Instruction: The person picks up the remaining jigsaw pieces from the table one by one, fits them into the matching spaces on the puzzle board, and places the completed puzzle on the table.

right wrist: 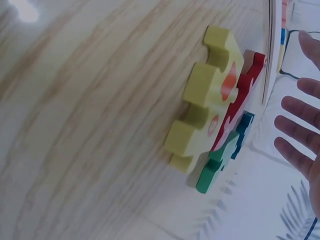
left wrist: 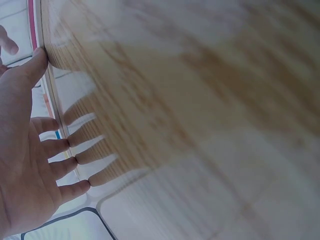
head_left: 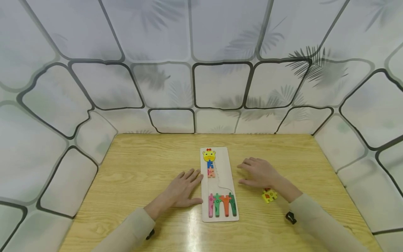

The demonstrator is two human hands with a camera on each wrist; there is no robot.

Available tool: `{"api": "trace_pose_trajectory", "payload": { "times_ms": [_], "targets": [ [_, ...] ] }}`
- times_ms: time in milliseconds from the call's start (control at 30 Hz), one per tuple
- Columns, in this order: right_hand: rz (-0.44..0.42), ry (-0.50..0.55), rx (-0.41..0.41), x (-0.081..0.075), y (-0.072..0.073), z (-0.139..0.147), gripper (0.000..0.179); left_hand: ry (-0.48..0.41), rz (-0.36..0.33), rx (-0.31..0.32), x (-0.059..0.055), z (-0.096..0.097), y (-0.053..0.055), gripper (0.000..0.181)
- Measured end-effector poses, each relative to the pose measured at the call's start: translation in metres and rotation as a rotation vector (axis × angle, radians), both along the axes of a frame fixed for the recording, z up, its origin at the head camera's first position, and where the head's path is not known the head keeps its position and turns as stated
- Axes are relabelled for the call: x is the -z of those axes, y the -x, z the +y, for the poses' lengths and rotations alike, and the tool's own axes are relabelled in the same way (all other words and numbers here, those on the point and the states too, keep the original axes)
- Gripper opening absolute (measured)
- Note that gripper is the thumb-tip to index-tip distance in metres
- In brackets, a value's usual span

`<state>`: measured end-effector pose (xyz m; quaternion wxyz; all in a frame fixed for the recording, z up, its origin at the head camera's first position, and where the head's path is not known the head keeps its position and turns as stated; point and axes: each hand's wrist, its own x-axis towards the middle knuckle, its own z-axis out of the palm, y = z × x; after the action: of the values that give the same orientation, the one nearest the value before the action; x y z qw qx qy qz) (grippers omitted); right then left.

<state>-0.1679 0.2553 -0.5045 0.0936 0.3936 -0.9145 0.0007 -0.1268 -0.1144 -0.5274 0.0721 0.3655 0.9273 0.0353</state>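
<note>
A white puzzle board (head_left: 223, 157) lies on the table between the hands. At its far end is a yellow giraffe head (head_left: 209, 156), with a blue piece (head_left: 210, 164) and a salmon piece (head_left: 211, 173) below it. Several leg pieces, among them an orange one (head_left: 225, 205), fill the near end. The left hand (head_left: 182, 190) rests with spread fingers at the board's left edge. To the board's right, the right hand (head_left: 259, 173) has loosely extended fingers and holds nothing. A yellow spotted puzzle piece (right wrist: 210, 102) lies by the right wrist, beside red (right wrist: 239, 100), green (right wrist: 216, 162) and blue pieces (right wrist: 243, 134).
The wood-grain table (head_left: 151, 154) is bordered by pale patterned walls (head_left: 220, 85) at the back and both sides. Black clips or straps (head_left: 291, 217) show by the sleeves. The loose pieces sit partly beneath the right forearm in the head view.
</note>
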Motion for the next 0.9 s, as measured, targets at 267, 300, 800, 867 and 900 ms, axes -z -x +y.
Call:
{"api": "trace_pose_trajectory", "payload": {
  "times_ms": [267,300,800,867,900],
  "targets": [
    [-0.013,0.003,0.026,0.003,0.001,0.014,0.056,-0.001,-0.007,-0.007,0.001,0.001,0.0,0.094],
    [-0.016,0.01,0.03,0.003,0.0,0.016,0.055,0.0,-0.007,-0.008,0.001,0.001,0.0,0.094],
    [-0.005,0.031,0.066,0.005,-0.002,0.039,0.05,0.003,-0.004,-0.004,0.002,0.001,0.0,0.094],
    [0.001,0.02,0.065,0.006,-0.003,0.043,0.05,0.006,-0.008,-0.007,0.002,0.001,0.0,0.094],
    [0.001,0.017,0.065,0.006,-0.003,0.045,0.05,0.006,-0.009,-0.008,0.002,0.001,0.0,0.094]
  ]
}}
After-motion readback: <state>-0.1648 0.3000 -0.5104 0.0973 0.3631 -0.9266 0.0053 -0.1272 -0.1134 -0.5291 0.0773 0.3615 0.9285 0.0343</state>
